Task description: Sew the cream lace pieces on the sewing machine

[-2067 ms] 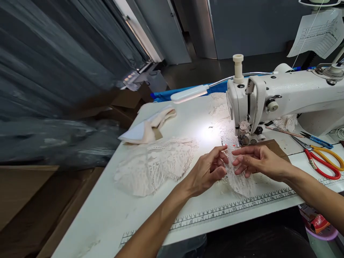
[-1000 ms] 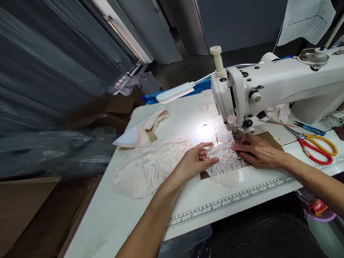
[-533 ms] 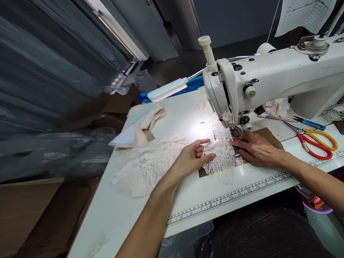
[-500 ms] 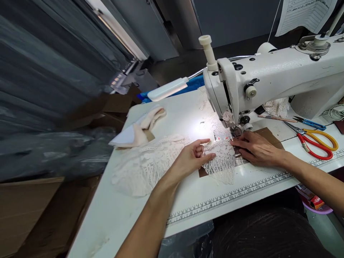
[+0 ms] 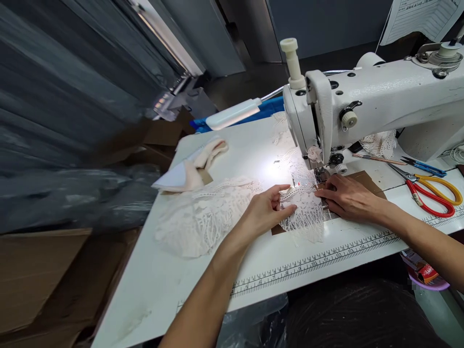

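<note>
A strip of white fringed lace (image 5: 302, 212) lies under the needle area of a white sewing machine (image 5: 308, 116). My left hand (image 5: 266, 210) is at the lace's left end, index finger and thumb apart on it, the other fingers curled at its edge. At the right edge, my right hand (image 5: 346, 195) pinches the lace close to the presser foot (image 5: 321, 175), fingers bent together. Its fingertips partly cover the lace border. Brown board (image 5: 366, 183) shows beneath the right hand.
More white lace (image 5: 203, 217) is heaped left of my left arm, near a folded cream cloth (image 5: 188, 174). Red-and-yellow scissors (image 5: 431, 193) and blue snips (image 5: 426, 166) lie at the right. A lamp (image 5: 234, 115) stands behind; a printed ruler (image 5: 308, 266) runs along the front edge.
The view has shifted slightly, so the machine and table appear farther right. Both hands stay on the lace in nearly the same positions relative to the machine.
</note>
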A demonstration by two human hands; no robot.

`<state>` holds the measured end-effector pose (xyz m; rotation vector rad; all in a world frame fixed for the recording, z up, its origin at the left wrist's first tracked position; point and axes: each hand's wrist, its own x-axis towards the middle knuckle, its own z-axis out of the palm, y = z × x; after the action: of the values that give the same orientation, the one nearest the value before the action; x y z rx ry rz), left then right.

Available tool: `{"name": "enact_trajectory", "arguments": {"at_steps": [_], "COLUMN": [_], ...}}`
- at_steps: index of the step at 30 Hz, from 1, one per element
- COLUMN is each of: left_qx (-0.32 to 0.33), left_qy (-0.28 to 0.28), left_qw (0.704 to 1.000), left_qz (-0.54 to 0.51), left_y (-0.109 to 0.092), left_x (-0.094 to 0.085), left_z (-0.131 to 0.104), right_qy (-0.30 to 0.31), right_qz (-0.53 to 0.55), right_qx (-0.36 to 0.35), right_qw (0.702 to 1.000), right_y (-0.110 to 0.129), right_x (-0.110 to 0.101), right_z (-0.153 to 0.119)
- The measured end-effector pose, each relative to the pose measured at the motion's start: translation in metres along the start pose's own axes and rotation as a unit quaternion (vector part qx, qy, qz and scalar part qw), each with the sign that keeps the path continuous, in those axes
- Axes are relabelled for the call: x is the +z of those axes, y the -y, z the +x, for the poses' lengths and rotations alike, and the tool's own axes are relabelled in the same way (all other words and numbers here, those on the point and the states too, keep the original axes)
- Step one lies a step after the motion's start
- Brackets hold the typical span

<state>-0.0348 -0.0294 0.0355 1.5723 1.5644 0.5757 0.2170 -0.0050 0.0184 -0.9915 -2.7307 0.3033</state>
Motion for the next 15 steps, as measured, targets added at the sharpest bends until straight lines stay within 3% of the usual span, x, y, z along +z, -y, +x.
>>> {"name": "enact_trajectory", "arguments": {"at_steps": [7, 15], "left_qx": [-0.013, -0.037], "left_qy": [-0.006, -0.014], "left_qw": [1.0, 0.997], "left_qz": [-0.025, -0.072], "left_y": [0.0026, -0.0014], "left_x": [-0.0016, -0.0004], "left_z": [0.0009, 0.0043], "right_qy": [-0.064, -0.033], "right_qz": [0.114, 0.1], "right_qx": [-0.001, -0.001], "right_qw": [0.991, 0.994], "right_y": [-0.0085, -0.0068], "right_x": [0.0063, 0.0057], "right_z": [-0.0074, -0.0061]}}
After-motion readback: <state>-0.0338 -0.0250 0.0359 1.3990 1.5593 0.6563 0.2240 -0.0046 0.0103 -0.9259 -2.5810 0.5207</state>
